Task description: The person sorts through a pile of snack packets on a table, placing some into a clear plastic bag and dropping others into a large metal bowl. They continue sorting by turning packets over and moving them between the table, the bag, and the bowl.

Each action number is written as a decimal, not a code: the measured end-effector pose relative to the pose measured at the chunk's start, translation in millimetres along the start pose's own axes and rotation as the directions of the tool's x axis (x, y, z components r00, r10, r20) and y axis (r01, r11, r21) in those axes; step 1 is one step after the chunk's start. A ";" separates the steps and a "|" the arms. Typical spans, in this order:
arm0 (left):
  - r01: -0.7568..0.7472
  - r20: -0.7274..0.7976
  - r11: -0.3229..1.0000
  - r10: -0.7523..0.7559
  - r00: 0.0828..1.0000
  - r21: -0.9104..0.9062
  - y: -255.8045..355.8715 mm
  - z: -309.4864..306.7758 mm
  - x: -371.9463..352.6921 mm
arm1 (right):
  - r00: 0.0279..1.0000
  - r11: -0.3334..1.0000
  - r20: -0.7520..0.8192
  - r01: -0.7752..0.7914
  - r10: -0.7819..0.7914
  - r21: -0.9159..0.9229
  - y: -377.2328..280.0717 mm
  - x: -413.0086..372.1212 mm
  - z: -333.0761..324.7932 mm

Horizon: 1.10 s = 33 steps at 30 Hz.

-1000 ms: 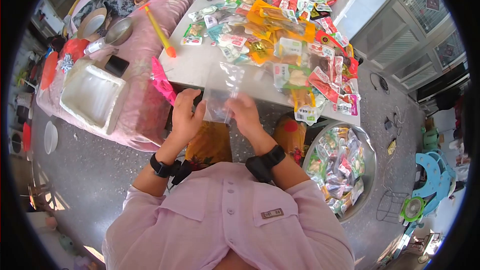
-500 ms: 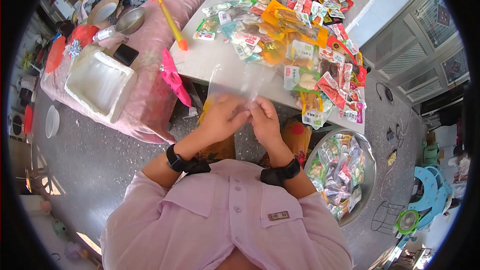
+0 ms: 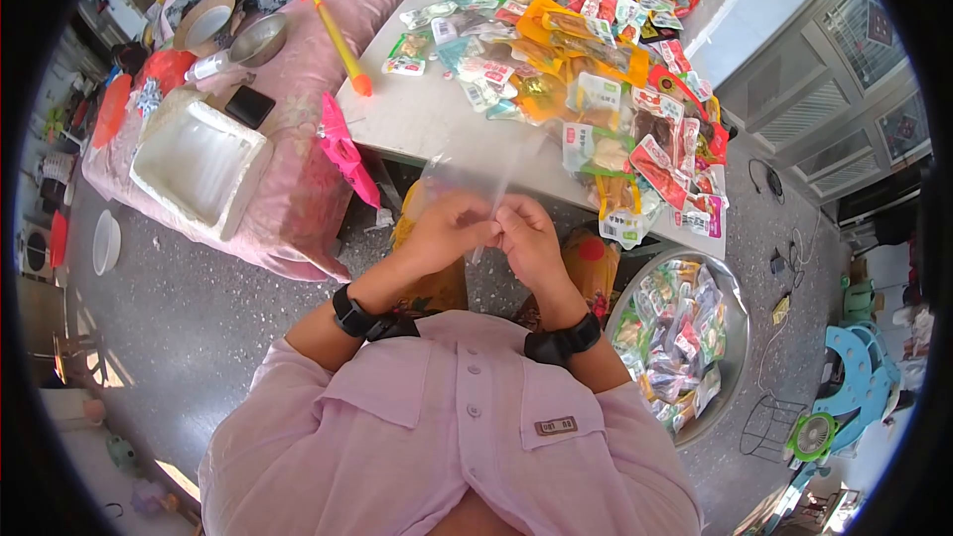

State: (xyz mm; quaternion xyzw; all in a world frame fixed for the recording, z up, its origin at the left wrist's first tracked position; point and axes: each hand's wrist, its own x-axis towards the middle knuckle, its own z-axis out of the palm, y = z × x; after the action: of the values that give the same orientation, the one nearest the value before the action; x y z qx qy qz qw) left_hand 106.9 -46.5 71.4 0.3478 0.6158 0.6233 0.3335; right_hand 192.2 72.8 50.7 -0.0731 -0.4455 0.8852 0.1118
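Observation:
A clear plastic bag (image 3: 486, 154) is pinched between my two hands just in front of the table edge. My left hand (image 3: 452, 228) has its thumb and fingers closed on the bag from the left. From the right, my right hand (image 3: 528, 236) grips the same bag, its fingertips meeting those of the left hand. The bag looks thin and see-through; I cannot make out anything inside it. Beyond the hands, many colourful snack packets (image 3: 596, 99) lie heaped on the white table (image 3: 397, 124).
At my right a metal basin (image 3: 733, 357) holds several packets. To the left, a pink-covered bed (image 3: 298, 169) bears a white foam box (image 3: 199, 174), a black phone (image 3: 249, 107) and a yellow tube (image 3: 338, 45). A pink packet (image 3: 342, 151) lies at its edge.
The bag has shifted slightly and its lower edge now shows below the fingers. Both hands stay close together, still pinching it.

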 end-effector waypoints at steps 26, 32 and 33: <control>-0.244 -0.107 0.369 0.716 0.690 0.897 3.2 -20.0 15.4 | 0.996 0.980 -0.070 0.036 -0.051 -0.195 -2.5 47.5 36.7; -0.084 -0.331 0.598 0.550 0.767 0.797 13.4 -48.9 21.9 | 1.000 0.976 -0.006 -0.006 0.005 -0.218 5.9 81.6 47.7; -0.088 -0.384 0.683 0.508 0.771 0.726 10.0 -52.9 23.6 | 0.999 0.975 -0.035 -0.026 0.019 -0.219 8.1 85.4 46.0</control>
State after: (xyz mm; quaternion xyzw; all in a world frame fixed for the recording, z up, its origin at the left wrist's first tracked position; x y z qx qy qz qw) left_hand 49.8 -55.0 82.0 0.3461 0.7975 0.4791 -0.1214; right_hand 98.2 55.0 68.9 -0.1046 -0.5378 0.8305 0.1002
